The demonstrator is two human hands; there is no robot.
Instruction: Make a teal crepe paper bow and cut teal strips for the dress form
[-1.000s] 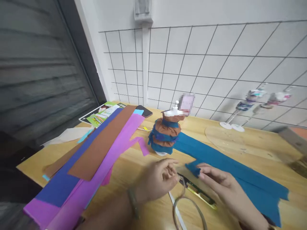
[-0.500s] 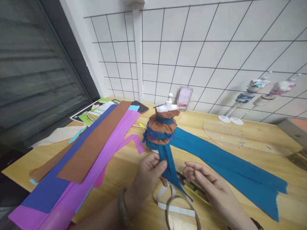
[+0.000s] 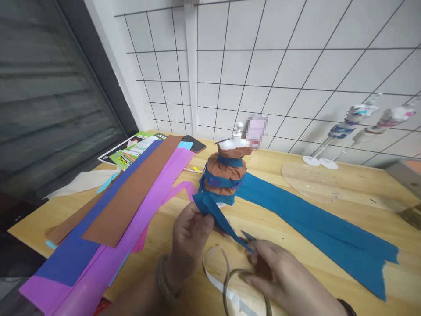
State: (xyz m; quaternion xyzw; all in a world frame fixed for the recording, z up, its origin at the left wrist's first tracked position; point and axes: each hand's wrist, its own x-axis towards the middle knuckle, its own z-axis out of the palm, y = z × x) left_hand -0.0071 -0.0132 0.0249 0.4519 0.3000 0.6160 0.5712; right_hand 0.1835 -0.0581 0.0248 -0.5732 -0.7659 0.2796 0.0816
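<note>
In the head view, the left hand (image 3: 190, 239) is pinching a blue strip (image 3: 222, 219) above the wooden table (image 3: 148, 263), near the dressed figure (image 3: 226, 169); the right hand's (image 3: 283, 272) grip I cannot tell. Behind, a black-lined white wall (image 3: 215, 26) is rising.

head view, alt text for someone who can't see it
The left hand pinches a teal strip, its tail at the right hand, before a dress form wrapped in brown and teal. On the wooden table, layered brown, blue and purple strips lie to the left, a wide teal sheet to the right.
</note>
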